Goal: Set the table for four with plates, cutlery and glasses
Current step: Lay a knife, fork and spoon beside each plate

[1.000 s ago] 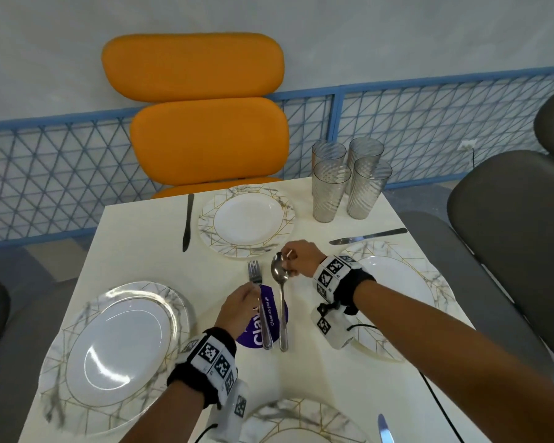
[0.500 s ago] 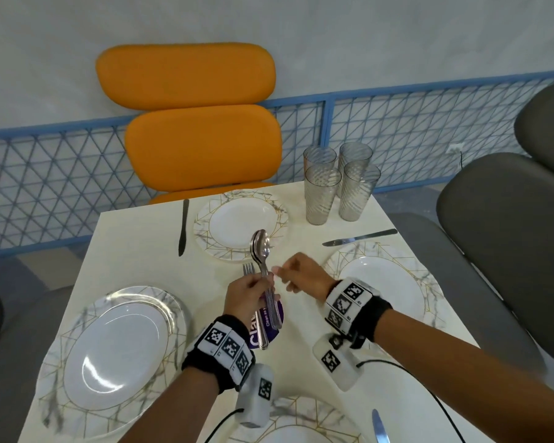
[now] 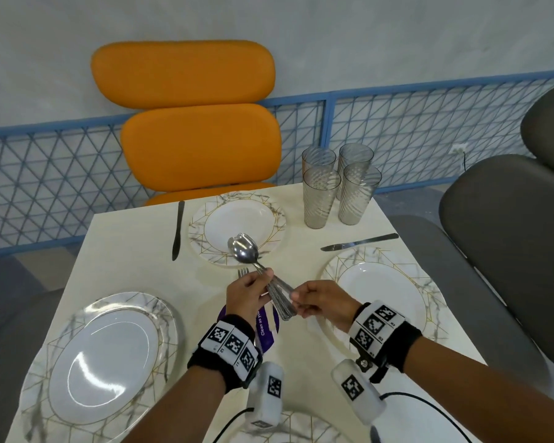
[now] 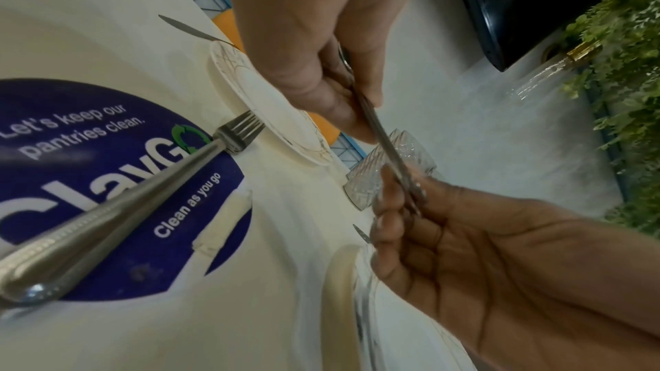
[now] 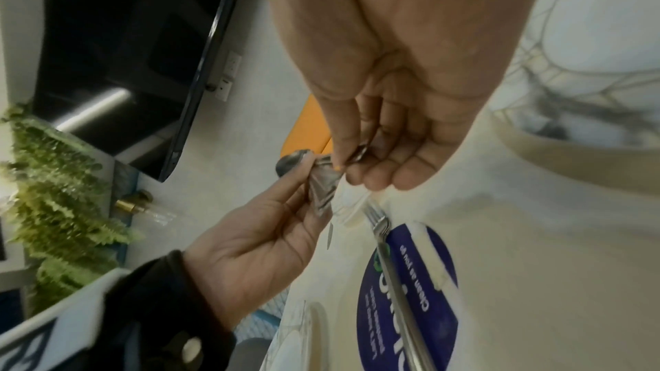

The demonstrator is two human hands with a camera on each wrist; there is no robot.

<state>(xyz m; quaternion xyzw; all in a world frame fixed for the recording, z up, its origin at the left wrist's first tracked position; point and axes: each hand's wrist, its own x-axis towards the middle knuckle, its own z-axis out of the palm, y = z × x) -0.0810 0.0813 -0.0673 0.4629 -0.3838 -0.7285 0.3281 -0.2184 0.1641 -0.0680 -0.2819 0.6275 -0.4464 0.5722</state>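
Head view: a bundle of spoons is gripped by the left hand above the table (bowls tilted toward the far plate), while one handle end is pinched by the right hand. A fork is left lying on the purple sticker.

The round purple sticker on the bench reads "Let's keep our pantries clean." Below stand "ClayGO" and "Clean as you go."

spoons pinched by both hands, fork on sticker
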